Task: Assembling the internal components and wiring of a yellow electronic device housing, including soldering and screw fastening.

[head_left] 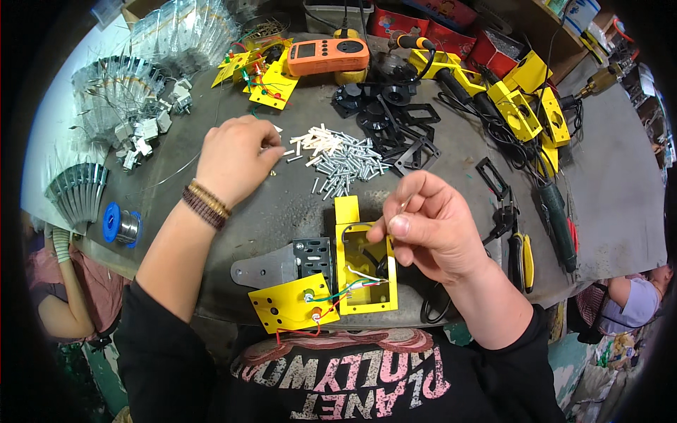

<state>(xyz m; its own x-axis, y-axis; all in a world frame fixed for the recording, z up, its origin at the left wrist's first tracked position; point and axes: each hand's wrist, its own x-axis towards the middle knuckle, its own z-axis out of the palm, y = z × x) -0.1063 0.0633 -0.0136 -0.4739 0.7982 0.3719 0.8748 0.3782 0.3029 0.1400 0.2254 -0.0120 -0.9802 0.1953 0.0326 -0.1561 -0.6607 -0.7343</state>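
My left hand (240, 155), fingers curled and thumb bent inward, rests on the bench beside a heap of screws (347, 163) and short white sleeves (319, 139). Whatever its fingertips pinch is hidden. My right hand (436, 229) is raised over a yellow open-topped box (342, 254), thumb and forefinger pinched on something thin and too small to name. Wires inside the box run out to a yellow panel (282, 304) fitted with a green and a red light. A grey metal bracket (266, 268) sits left of the box, under the panel's upper edge.
An orange meter (328, 56) and wired yellow panels (271, 88) stand at the back. Black plastic parts (381, 116) lie beyond the screws. Yellow housings (518, 116), cables and yellow-handled pliers (522, 262) are at right. A blue solder spool (121, 224) stands left.
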